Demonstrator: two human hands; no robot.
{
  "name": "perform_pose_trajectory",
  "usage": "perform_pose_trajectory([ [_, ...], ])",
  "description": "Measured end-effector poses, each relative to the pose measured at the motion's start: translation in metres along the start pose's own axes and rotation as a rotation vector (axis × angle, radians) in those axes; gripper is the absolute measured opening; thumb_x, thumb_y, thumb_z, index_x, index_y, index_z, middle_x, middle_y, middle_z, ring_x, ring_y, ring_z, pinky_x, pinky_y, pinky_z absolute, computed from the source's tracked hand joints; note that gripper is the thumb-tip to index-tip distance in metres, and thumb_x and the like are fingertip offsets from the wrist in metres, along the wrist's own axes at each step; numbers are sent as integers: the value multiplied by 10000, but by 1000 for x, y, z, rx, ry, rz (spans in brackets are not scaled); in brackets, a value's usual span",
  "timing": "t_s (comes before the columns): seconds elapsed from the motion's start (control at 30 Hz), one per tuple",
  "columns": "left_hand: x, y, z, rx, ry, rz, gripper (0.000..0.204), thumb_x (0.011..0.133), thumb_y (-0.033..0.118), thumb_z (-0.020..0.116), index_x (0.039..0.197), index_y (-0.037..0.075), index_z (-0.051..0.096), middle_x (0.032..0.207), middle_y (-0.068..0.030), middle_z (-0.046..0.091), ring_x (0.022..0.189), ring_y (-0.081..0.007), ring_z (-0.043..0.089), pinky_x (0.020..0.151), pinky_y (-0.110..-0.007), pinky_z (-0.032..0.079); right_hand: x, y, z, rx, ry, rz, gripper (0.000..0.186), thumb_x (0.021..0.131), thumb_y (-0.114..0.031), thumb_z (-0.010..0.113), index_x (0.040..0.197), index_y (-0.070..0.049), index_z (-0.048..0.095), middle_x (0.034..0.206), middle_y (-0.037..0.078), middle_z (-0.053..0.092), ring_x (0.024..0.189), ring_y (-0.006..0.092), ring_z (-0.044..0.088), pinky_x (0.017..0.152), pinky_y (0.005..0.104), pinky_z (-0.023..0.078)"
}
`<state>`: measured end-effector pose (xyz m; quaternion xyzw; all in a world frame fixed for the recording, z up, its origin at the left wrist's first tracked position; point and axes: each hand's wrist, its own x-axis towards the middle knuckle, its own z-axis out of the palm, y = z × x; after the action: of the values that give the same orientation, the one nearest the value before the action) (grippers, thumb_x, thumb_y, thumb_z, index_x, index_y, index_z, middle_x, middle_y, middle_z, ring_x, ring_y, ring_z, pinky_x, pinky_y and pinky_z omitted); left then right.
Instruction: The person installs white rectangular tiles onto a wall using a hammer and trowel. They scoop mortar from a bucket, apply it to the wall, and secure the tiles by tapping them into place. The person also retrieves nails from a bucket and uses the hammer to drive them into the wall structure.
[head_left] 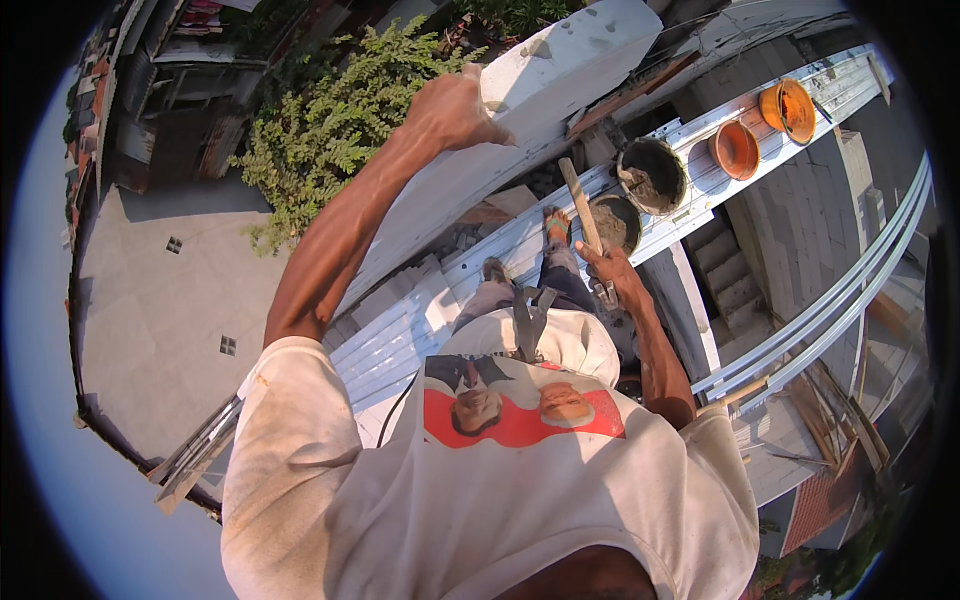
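Note:
My left hand [455, 110] reaches out at the upper middle and grips the near end of a pale block wall [570, 75]. Its thumb points right along the wall, and the other fingers are partly hidden. Lower and to the right, my right hand [612, 275] is closed around a wooden-handled tool [580, 205]. The handle points up and away from me, and a grey metal part shows just below the hand. Beside that handle stands a dark bucket of grey mortar [615, 222], partly covered by it.
A second dark mortar bucket [651, 176], an orange-red bucket [735, 150] and an orange bucket [788, 110] line the metal sheet platform [460, 262] under my feet. A leafy bush [340, 125] grows left of the wall. Pale pipes [840, 325] curve along the right; a paved yard [170, 300] lies below left.

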<state>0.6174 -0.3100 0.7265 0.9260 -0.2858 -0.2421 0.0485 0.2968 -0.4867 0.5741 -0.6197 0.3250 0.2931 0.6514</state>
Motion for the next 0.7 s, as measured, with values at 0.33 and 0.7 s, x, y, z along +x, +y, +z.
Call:
perform_pose_trajectory([
  [0.33, 2, 0, -1, 13, -28, -8, 943, 604, 476, 916, 1244, -116, 558, 954, -313, 721, 883, -424, 737, 807, -445, 589, -3, -100, 28, 114, -149, 196, 581, 956, -458, 742, 1265, -28, 504, 749, -22, 505, 518, 66, 457, 456, 276, 440],
  [0.7, 4, -2, 0, 28, -6, 26, 927, 597, 467, 919, 1221, -118, 562, 933, -304, 724, 875, -423, 740, 813, -452, 591, 0, -95, 36, 226, -137, 179, 432, 966, -435, 727, 1059, -83, 494, 631, -22, 459, 407, 97, 460, 342, 299, 363],
])
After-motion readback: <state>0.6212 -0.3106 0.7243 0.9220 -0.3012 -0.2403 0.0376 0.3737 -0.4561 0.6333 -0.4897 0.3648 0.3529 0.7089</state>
